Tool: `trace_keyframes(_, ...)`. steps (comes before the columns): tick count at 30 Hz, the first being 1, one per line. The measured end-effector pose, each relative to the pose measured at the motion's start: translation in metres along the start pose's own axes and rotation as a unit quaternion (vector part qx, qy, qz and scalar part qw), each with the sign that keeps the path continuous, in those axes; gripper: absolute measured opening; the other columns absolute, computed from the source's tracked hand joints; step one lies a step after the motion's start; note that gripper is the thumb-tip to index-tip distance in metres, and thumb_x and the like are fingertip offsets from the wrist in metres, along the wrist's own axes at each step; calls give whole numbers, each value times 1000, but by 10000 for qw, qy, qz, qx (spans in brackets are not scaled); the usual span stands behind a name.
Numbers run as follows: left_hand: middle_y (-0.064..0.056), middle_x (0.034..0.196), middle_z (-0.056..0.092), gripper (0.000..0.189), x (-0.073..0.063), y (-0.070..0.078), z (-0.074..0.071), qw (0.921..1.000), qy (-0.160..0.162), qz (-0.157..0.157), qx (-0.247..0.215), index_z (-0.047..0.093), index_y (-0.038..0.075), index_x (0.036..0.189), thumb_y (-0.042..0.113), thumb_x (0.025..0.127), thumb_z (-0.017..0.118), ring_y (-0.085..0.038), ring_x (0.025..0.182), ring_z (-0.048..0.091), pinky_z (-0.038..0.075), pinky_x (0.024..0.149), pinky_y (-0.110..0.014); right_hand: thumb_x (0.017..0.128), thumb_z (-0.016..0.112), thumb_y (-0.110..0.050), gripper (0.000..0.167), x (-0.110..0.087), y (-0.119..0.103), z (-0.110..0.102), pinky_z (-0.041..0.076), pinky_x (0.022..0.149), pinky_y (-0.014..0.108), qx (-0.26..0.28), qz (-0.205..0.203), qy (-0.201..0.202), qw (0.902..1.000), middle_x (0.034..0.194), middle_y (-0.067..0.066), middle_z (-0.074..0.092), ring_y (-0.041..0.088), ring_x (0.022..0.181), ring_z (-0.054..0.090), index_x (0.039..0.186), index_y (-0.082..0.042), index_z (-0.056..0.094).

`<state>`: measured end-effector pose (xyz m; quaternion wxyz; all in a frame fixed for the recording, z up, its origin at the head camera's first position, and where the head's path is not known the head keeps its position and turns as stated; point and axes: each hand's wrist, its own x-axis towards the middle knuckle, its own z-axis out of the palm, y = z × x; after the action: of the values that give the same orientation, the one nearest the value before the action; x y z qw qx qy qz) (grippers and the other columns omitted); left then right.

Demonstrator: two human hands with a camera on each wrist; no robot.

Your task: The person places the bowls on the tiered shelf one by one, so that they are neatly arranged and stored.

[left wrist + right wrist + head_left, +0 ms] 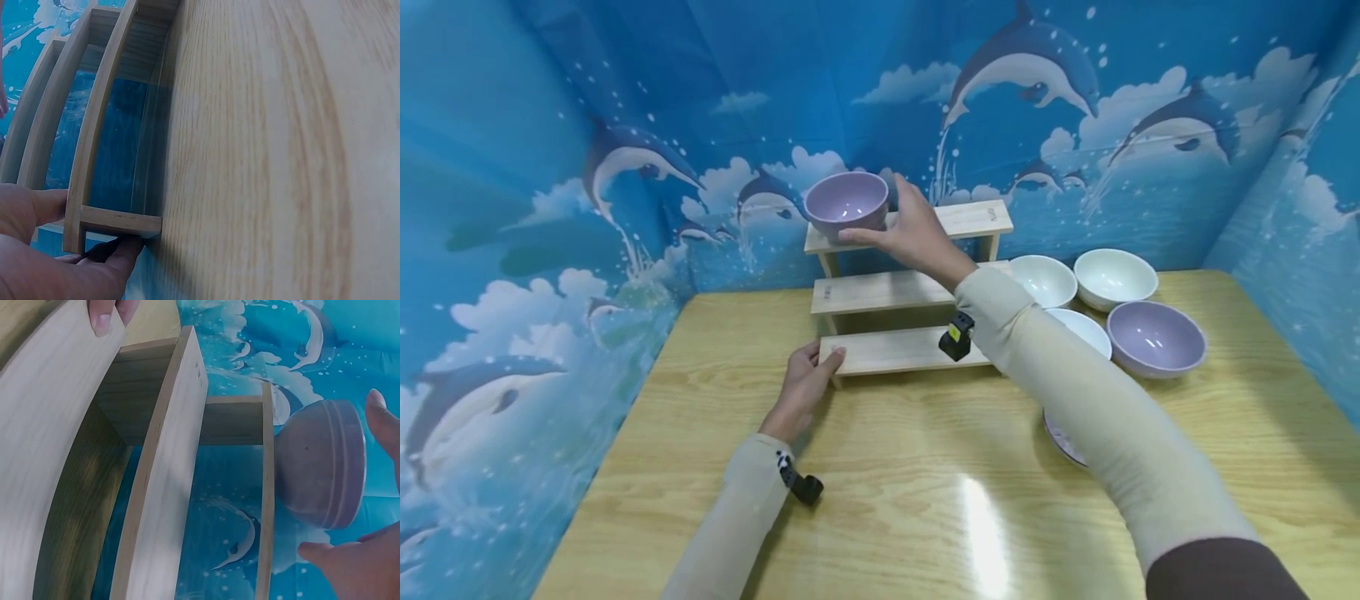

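Observation:
A purple bowl (847,204) sits at the left end of the top tier of a three-tier wooden shelf (887,292). My right hand (917,229) is beside the bowl, thumb in front and fingers behind its right side. In the right wrist view, gaps show between the bowl (322,465) and the spread thumb and fingertips. My left hand (801,387) grips the left end of the lowest tier, thumb on top. The left wrist view shows its fingers (125,256) around the corner by the shelf leg (122,220).
Right of the shelf stand white bowls (1116,277) and a second purple bowl (1157,337). Another bowl (1063,437) is partly hidden under my right sleeve. A dolphin-print cloth (820,75) hangs close behind the shelf, above the wooden table (895,475).

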<state>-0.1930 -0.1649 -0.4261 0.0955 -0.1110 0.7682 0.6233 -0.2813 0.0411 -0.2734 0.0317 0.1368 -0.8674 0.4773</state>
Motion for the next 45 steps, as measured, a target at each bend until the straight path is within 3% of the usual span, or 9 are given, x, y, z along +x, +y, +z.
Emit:
trace_keyframes(10, -14, 146, 52, 59, -2, -2, -3, 10000, 0, -5, 22, 39, 0, 152, 30, 105, 58, -25, 135, 49, 39, 114, -39, 77, 86, -53, 120, -18, 0, -9, 23, 122, 51, 83, -137, -91, 9998, 169, 7, 16, 25, 154, 17, 164, -15, 13)
trace_keyframes(21, -14, 149, 50, 60, 0, -1, -1, 10000, -30, 7, 16, 38, 2, 153, 31, 105, 58, -24, 137, 47, 37, 116, -40, 78, 83, -58, 122, -44, 11, -36, 33, 118, 51, 164, 76, -130, 9998, 169, 5, 11, 28, 152, 22, 164, -18, 7)
trace_keyframes(25, -14, 150, 49, 60, 0, -3, -2, 10000, -41, 34, 9, 38, 2, 153, 31, 105, 58, -25, 138, 46, 36, 116, -41, 80, 82, -56, 120, -54, 18, -47, 30, 120, 48, 219, 26, -121, 9997, 169, 4, 10, 25, 153, 19, 164, -17, 6)
trace_keyframes(38, -17, 148, 51, 58, -2, -4, -1, 9999, -54, 94, -44, 39, 0, 151, 29, 105, 58, -29, 137, 47, 37, 116, -44, 82, 84, -45, 110, -107, 36, -82, 27, 121, 53, 117, -69, -75, 9999, 168, 4, 13, 26, 153, 18, 163, -23, 13)
trace_keyframes(45, -14, 150, 48, 59, -1, -2, -1, 10000, -37, 84, -10, 40, 2, 152, 31, 105, 59, -26, 139, 46, 38, 115, -42, 84, 86, -33, 109, -139, 49, -100, 25, 121, 51, -1, -12, 76, 10000, 168, 4, 13, 26, 153, 17, 163, -17, 14)
